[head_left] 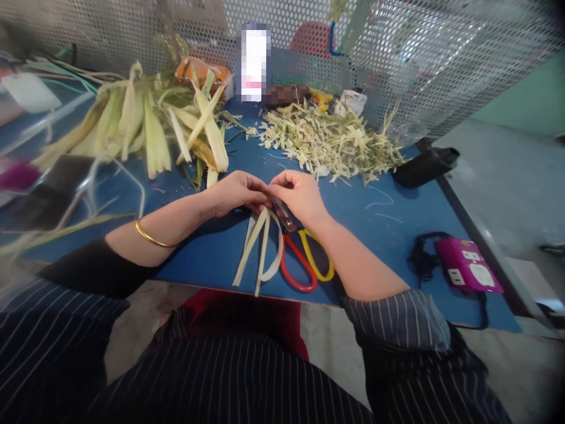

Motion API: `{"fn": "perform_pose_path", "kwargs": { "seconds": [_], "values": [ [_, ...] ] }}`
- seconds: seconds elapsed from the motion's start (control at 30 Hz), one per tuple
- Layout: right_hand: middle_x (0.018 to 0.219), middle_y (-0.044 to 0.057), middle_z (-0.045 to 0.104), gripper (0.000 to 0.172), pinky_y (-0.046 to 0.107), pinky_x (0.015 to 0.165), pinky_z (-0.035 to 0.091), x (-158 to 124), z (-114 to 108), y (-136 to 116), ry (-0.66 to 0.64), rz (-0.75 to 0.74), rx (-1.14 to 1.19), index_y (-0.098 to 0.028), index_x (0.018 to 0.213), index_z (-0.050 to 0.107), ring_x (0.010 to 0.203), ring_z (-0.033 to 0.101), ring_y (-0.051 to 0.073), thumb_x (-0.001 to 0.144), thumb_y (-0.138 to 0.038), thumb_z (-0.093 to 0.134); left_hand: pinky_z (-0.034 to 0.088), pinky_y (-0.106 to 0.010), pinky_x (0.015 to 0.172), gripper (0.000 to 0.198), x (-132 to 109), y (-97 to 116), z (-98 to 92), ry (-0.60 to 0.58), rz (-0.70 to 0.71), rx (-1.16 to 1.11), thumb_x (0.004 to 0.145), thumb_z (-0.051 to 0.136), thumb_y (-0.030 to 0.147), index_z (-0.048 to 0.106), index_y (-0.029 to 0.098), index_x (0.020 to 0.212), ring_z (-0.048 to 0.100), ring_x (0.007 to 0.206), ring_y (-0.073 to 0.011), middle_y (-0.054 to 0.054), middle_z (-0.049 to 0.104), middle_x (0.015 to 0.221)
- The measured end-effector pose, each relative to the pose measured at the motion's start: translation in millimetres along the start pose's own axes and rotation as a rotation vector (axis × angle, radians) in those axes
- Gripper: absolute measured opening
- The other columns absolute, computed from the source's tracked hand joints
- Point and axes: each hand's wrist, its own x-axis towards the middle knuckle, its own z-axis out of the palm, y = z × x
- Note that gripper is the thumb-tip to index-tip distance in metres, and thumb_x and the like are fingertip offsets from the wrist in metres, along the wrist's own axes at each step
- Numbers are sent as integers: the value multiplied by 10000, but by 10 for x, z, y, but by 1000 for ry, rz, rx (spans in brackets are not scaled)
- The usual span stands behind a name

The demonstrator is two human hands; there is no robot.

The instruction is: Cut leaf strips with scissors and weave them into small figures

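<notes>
Narrow pale corn husk strips hang down between my hands over the front of the blue table. My left hand pinches them near their upper ends. Close against it, my right hand is also closed in a pinch on the strips, thumb and fingertips meeting the left fingertips. The very ends are hidden by the fingers. Just below my right hand lies a pair of scissors with one red and one yellow handle loop; its blades are partly covered by that hand.
Whole corn husks lie in a heap at back left, shredded husk at back right. A black cylinder and a magenta socket box with a cord are on the right. Perforated metal mesh borders the far side.
</notes>
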Motion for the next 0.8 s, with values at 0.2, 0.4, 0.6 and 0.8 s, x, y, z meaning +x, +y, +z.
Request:
{"fn": "perform_pose_path", "kwargs": {
  "seconds": [0.2, 0.4, 0.6, 0.8],
  "values": [
    [653, 5, 615, 207, 261, 592, 428, 50, -76, 25, 46, 11, 37, -175, 750, 649, 589, 538, 111, 773, -377, 611, 518, -228, 594, 230, 21, -33, 31, 74, 54, -54, 668, 754, 300, 684, 109, 775, 605, 558, -92, -49, 681, 688],
    [654, 14, 632, 241, 265, 613, 430, 33, -217, -79, -65, 93, 26, -157, 753, 683, 587, 537, 105, 719, -395, 677, 503, -205, 593, 235, 55, -43, 14, 111, 127, -147, 677, 754, 303, 659, 113, 779, 594, 564, -75, -22, 664, 681],
    [609, 17, 637, 227, 255, 560, 428, 4, -130, -52, -55, 121, 20, -152, 753, 708, 550, 538, 110, 684, -368, 697, 501, -206, 587, 229, 49, -28, 23, 114, 115, -180, 676, 756, 282, 652, 109, 784, 597, 561, -77, -21, 663, 673],
    [593, 3, 619, 168, 245, 474, 406, -20, -62, -68, -18, 199, 65, -162, 739, 688, 468, 510, 95, 693, -323, 669, 502, -209, 573, 237, 58, -45, 15, 115, 107, -184, 669, 762, 272, 631, 107, 778, 601, 560, -82, -22, 658, 667]
  ]
}}
